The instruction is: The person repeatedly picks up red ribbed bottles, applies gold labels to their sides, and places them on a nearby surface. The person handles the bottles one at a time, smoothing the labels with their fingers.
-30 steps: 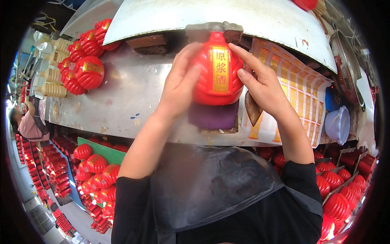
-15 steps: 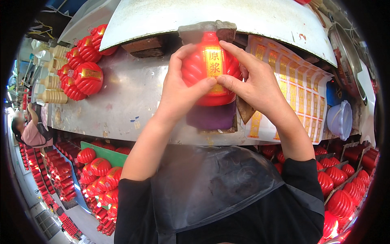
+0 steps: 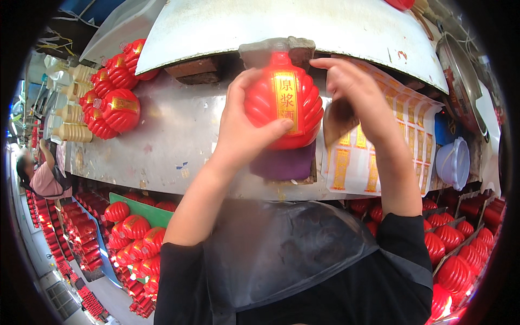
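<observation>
A red ribbed, rounded bottle (image 3: 310,105) with a clear neck and an upright gold label (image 3: 286,93) lies tilted on a purple-covered rest (image 3: 287,167). Its neck end points away from me, by a grey block (image 3: 300,50). My left hand (image 3: 244,111) grips the bottle's left side, thumb lying over the label's lower edge. Clear of the bottle on the right is my right hand (image 3: 355,89), index finger stretched out and other fingers curled around a flat brown piece (image 3: 340,120). Motion blurs that piece, so its kind is unclear.
Sheets of gold labels (image 3: 372,162) lie on the right of the metal table (image 3: 157,116). Labelled red bottles (image 3: 120,111) stand at the left beside beige ribbed containers (image 3: 73,132). A pale bucket (image 3: 454,162) sits far right. Crated red bottles (image 3: 135,227) fill below; another person (image 3: 46,176) is far left.
My right hand has come off the bottle and moved right, the brown piece moving with it. My left hand stays on the bottle, and more of its label shows.
</observation>
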Motion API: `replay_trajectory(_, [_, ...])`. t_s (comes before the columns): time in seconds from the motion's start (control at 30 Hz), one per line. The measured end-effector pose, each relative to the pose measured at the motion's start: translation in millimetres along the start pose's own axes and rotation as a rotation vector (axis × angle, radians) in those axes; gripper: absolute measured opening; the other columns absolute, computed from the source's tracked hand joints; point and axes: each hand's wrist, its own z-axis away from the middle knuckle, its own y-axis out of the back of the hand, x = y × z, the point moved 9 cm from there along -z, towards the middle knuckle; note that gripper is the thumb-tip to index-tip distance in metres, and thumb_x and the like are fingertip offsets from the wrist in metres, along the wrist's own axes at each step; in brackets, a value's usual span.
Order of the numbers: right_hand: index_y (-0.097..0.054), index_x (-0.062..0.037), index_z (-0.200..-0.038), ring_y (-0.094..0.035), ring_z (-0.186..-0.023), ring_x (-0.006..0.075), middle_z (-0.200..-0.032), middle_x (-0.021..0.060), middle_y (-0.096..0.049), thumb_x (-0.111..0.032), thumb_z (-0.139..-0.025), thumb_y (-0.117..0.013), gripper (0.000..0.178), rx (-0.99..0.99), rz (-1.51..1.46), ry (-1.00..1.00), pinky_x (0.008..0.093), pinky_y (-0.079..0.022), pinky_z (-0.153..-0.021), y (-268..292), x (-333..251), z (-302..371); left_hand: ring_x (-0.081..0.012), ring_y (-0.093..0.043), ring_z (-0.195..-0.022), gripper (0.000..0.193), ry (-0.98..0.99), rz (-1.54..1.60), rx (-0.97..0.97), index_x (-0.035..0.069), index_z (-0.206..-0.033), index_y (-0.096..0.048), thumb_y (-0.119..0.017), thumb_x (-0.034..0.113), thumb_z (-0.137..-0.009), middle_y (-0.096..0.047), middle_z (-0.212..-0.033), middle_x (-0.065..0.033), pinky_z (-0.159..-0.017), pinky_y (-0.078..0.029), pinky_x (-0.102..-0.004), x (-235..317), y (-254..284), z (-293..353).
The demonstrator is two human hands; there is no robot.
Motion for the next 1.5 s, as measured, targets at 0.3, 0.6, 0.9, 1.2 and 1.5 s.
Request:
replay_trajectory(0.3, [-0.073, -0.0035, -0.115, -0.073, -0.087, 0.03, -0.1, 0.0142, -0.074, 0.0, -0.086, -0.077, 0.03, 0.135, 0.682, 0.895, 0.0368, -0.06, -0.079, -37, -71, 15, -0.0288, -0.052, -0.138, 0.098, -0.018, 0.044, -0.014, 0.002, -0.151, -0.043, -0.094, 0.025, -0.071, -0.051, -0.148, -0.0169, -0.117, -0.044, -0.0418, -2, -1, 0])
replay_trajectory(0.6, [-0.078, -0.0077, -0.101, -0.075, -0.091, 0.0249, -0.1, 0.0088, -0.077, -0.004, -0.076, -0.081, 0.025, -0.101, 0.77, 1.347, 0.0349, -0.058, -0.07, -72, -22, 110, -0.0195, -0.052, -0.133, 0.051, -0.092, 0.135, -0.069, 0.003, -0.155, -0.043, -0.052, 0.022, -0.108, -0.047, -0.155, -0.0097, -0.107, -0.047, -0.033, -2, 2, 0])
replay_trajectory(0.9, [-0.079, -0.0065, -0.103, -0.073, -0.095, 0.0228, -0.107, 0.0086, -0.076, -0.007, -0.079, -0.076, 0.024, -0.024, 0.775, 1.252, 0.0358, -0.055, -0.075, -76, -38, 99, -0.0189, -0.043, -0.144, 0.049, -0.035, 0.108, -0.086, 0.0, -0.157, -0.039, -0.045, 0.015, -0.111, -0.047, -0.155, -0.0104, -0.123, -0.031, -0.0347, 2, 1, -1])
replay_trajectory(1.2, [-0.069, -0.0035, -0.115, -0.071, -0.084, 0.0382, -0.094, 0.0167, -0.07, -0.007, -0.088, -0.072, 0.027, 0.136, 0.674, 0.911, 0.0441, -0.059, -0.071, -41, -63, 6, -0.0294, -0.054, -0.139, 0.074, -0.029, -0.003, -0.07, 0.003, -0.151, -0.043, -0.076, 0.03, -0.092, -0.054, -0.15, -0.0185, -0.116, -0.043, -0.0406, 11, 3, -16])
replay_trajectory(1.5, [-0.07, -0.0029, -0.126, -0.075, -0.091, 0.0295, -0.102, 0.016, -0.074, -0.004, -0.093, -0.072, 0.033, 0.059, 0.714, 0.827, 0.0357, -0.059, -0.081, -34, -74, -35, -0.0235, -0.056, -0.132, 0.097, 0.151, 0.038, -0.281, 0.001, -0.156, -0.031, -0.087, 0.018, -0.078, -0.059, -0.139, -0.0179, -0.114, -0.045, -0.0389, 9, -10, -55])
